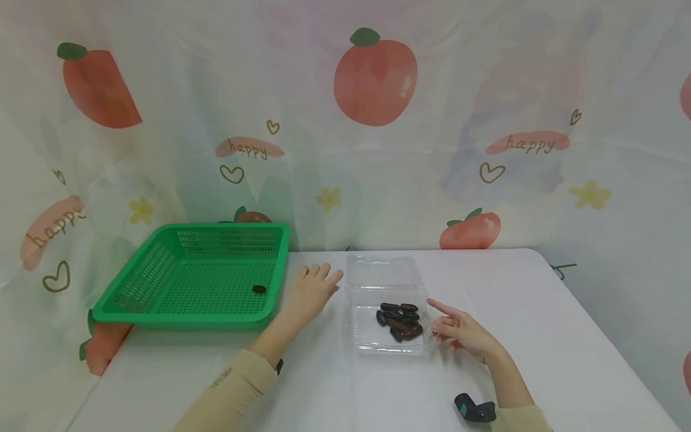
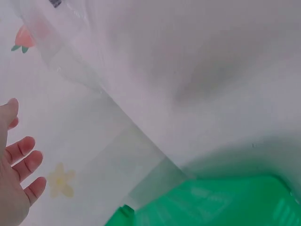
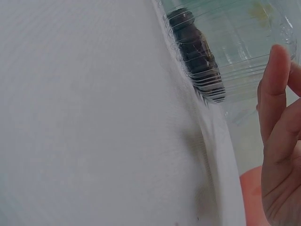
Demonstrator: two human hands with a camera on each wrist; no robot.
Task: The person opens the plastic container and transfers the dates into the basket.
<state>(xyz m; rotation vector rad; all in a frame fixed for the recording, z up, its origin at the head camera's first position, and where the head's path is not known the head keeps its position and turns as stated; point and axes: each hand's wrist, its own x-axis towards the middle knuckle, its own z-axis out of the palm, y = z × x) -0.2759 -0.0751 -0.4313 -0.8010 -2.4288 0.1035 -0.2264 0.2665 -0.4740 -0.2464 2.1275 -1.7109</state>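
A clear plastic clamshell box (image 1: 366, 336) lies on the table with its lid (image 1: 380, 273) folded back. Several dark brown dates (image 1: 396, 321) sit in a cluster in its base. My right hand (image 1: 466, 335) is at the box's right side, index finger stretched toward the rim and the other fingers bent. In the right wrist view its fingers (image 3: 275, 89) overlap the ribbed side wall. My left hand (image 1: 309, 294) reaches over the table between the basket and the box, fingers spread and holding nothing. A green plastic basket (image 1: 178, 324) stands to its left with one date (image 1: 259, 289) inside.
A white cover (image 1: 540, 336) lies over the table. Behind it hangs a curtain (image 1: 421, 198) printed with fruit, hearts and flowers. Black wrist devices are worn on both arms; the right one (image 1: 475, 409) shows beside the sleeve.
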